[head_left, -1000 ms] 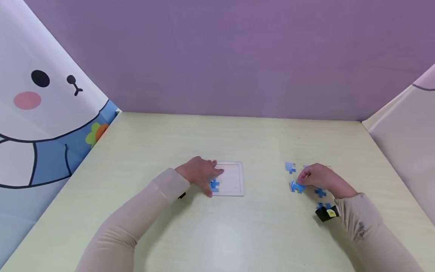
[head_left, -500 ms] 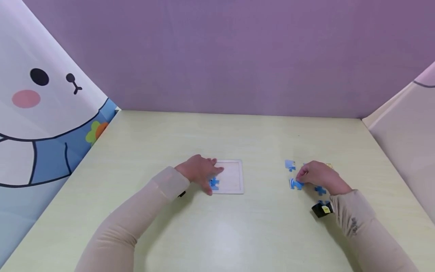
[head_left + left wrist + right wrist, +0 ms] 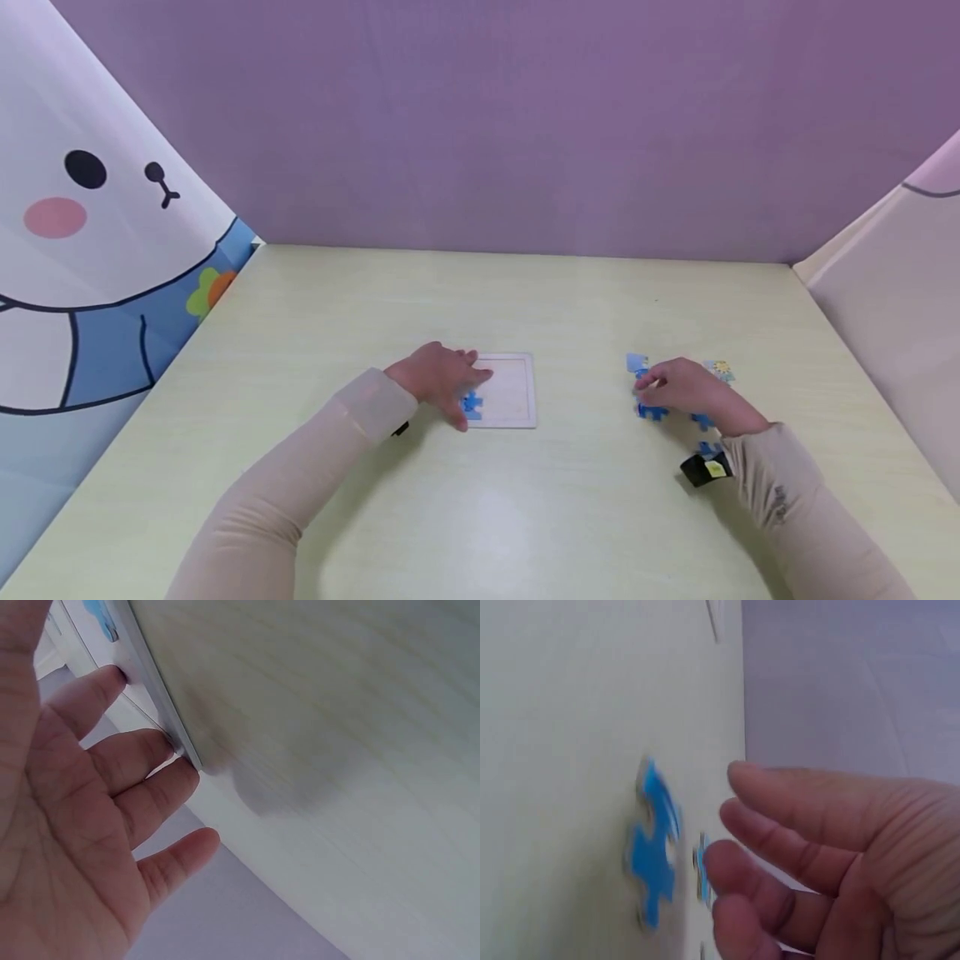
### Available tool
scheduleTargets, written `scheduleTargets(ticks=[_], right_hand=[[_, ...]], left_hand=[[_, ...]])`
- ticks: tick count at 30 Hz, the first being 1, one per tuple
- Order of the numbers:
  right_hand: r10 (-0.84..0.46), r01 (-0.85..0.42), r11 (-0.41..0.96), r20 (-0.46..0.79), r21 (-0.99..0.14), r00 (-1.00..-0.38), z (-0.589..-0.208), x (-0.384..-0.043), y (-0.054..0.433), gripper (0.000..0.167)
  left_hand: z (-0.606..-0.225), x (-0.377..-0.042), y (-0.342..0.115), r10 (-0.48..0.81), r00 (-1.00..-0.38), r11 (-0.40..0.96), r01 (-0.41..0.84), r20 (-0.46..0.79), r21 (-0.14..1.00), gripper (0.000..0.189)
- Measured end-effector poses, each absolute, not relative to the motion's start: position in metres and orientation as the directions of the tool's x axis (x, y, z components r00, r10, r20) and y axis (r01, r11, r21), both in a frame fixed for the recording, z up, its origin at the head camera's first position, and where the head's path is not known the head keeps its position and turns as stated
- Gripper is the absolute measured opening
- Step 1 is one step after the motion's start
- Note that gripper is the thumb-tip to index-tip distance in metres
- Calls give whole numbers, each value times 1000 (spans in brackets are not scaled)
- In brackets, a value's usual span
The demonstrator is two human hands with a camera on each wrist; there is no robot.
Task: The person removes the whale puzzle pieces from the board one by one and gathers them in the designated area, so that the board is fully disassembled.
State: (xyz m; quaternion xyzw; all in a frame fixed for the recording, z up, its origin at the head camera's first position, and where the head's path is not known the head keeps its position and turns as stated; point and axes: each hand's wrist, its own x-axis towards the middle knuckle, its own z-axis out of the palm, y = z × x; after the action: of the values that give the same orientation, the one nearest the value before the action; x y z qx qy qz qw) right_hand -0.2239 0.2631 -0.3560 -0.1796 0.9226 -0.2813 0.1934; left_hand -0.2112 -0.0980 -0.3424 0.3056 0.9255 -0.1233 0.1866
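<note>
My left hand (image 3: 441,379) rests spread over the left part of a white square puzzle tray (image 3: 531,392), thumb at its near edge. In the left wrist view its fingertips (image 3: 161,742) touch the tray's edge. A blue puzzle piece (image 3: 472,407) lies in the tray beside the thumb. On the right, my right hand (image 3: 682,387) hovers over loose pieces with fingers loosely bent and nothing between them. Just below those fingers lies a blue piece (image 3: 654,412), apart from them in the right wrist view, where a blue piece (image 3: 654,862) shows on the table.
A pale blue piece (image 3: 637,362) lies beyond the right hand, and a piece with a yellow sun (image 3: 722,370) lies behind it. More blue pieces (image 3: 703,421) sit near the wrist. A purple cloth (image 3: 525,125) hangs along the table's far edge.
My right hand has shifted left from the blue piece, its fingertips now farther beyond it. The sun piece shows more fully behind the hand. The left hand and tray have stayed put.
</note>
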Motion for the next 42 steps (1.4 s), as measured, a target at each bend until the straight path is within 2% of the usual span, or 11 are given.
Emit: scheduleTargets(ticks=[7, 14, 21, 28, 42], right_hand=[[-481, -244, 704, -194, -667, -855, -354, -215, 242, 34], [-476, -261, 698, -160, -667, -865, -355, -209, 215, 35], [-483, -314, 739, -143, -596, -864, -348, -206, 191, 36], [-514, -384, 775, -146, -502, -846, -350, -204, 159, 34], [-552, -467, 766, -80, -441, -830, -358, -194, 117, 27]], left_hand=[[-342, -212, -96, 511, -749, 784, 607, -422, -127, 85], [-340, -210, -95, 515, -747, 776, 614, -420, -142, 85], [-342, -211, -94, 531, -747, 776, 619, -400, -124, 84], [-346, -211, -95, 514, -750, 760, 623, -416, -185, 85], [-347, -212, -96, 519, -750, 758, 626, -409, -186, 87]])
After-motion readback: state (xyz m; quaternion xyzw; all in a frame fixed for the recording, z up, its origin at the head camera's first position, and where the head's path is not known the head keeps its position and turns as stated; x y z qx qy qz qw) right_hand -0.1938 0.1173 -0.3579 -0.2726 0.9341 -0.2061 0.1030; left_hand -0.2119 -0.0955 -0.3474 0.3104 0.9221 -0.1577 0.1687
